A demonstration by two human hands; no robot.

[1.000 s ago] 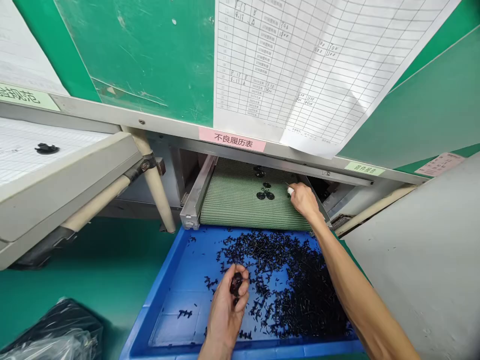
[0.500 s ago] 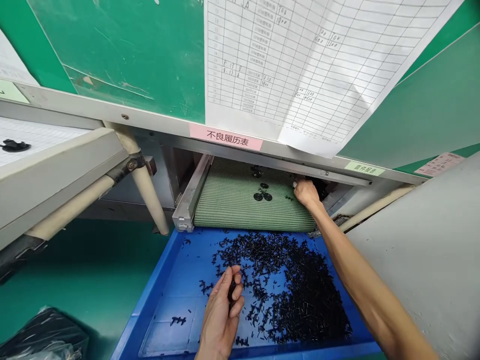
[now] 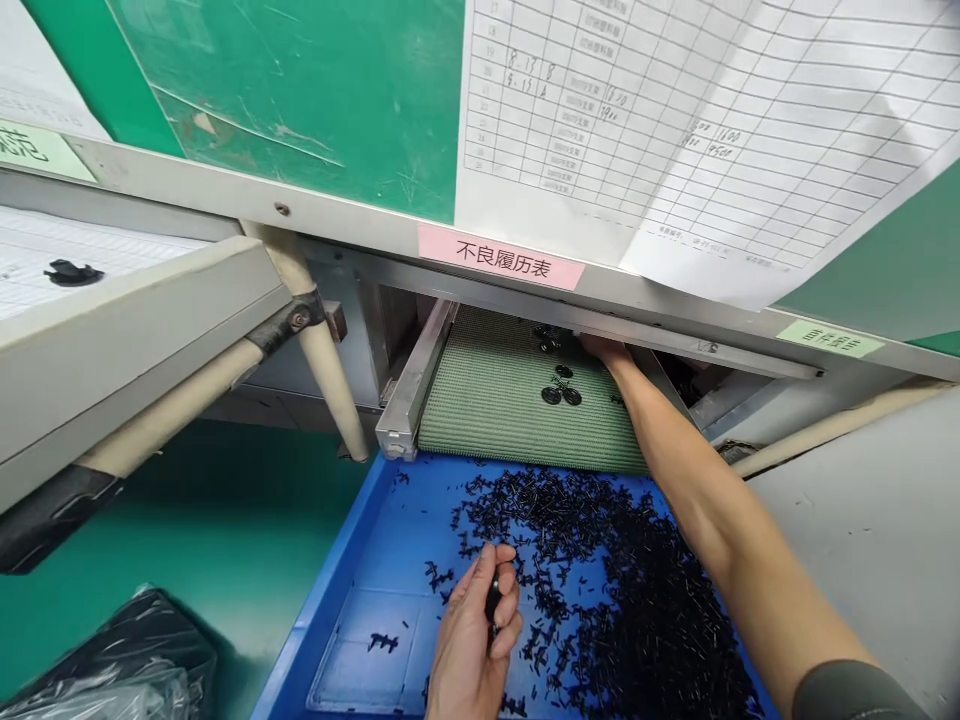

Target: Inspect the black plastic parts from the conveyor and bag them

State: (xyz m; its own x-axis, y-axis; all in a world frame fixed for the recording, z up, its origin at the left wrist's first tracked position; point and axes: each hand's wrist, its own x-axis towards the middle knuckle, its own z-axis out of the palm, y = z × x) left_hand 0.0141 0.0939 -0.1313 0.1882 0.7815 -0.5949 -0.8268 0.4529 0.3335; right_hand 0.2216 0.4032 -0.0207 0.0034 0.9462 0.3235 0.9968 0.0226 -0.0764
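Note:
My left hand (image 3: 478, 630) is curled over the blue bin (image 3: 319, 610), its fingers wrapped round a black plastic part (image 3: 493, 600) that is mostly hidden. My right arm stretches under the metal rail, and my right hand (image 3: 600, 345) is over the far part of the green conveyor belt (image 3: 480, 400); the rail hides its fingers. On the belt lies a black moulded part with three round discs (image 3: 572, 397). Another black round part (image 3: 549, 345) sits farther in, close to my right hand.
Many small black plastic pieces (image 3: 667, 600) fill the bin's right side. A metal rail (image 3: 525, 300) crosses above the belt, with paper sheets (image 3: 555, 190) over it. At left stand a side shelf (image 3: 150, 300) with a black part (image 3: 73, 273) and a black plastic bag (image 3: 127, 650).
My right hand has reached farther in and to the left under the rail, so its fingers are now hidden. My left hand stays closed over the bin. The view has shifted slightly.

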